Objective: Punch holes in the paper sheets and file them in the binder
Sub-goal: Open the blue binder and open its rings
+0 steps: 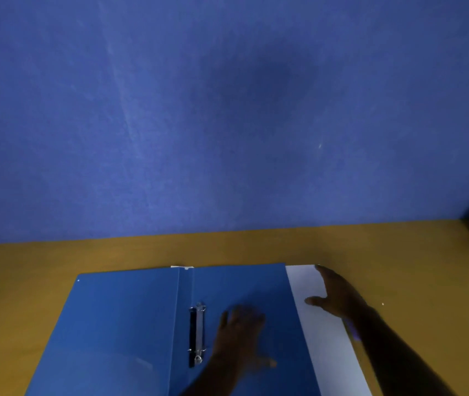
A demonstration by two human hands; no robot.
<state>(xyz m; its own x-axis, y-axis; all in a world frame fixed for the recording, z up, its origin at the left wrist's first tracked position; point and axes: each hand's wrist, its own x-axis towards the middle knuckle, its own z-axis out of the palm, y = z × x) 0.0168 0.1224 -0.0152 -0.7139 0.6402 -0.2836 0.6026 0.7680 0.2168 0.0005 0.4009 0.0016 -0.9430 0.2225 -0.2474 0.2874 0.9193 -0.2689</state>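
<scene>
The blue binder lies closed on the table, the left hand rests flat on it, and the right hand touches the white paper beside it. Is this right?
Not quite. The blue binder lies open, not closed: the head view shows both covers spread flat and the ring mechanism bare. The rest holds: the left hand rests flat on it, and the right hand touches the white paper beside it.

The binder (130, 324) across the lower middle of the frame looked like smooth blue plastic with a faint sheen, and its ring mechanism (198, 334) was shiny metal on a black strip. The paper sheets (327, 347) at lower right were plain matt white. The bench (56, 258) showed a smooth ochre finish; the wall (170, 110) above was matt blue, faintly streaked.
</scene>
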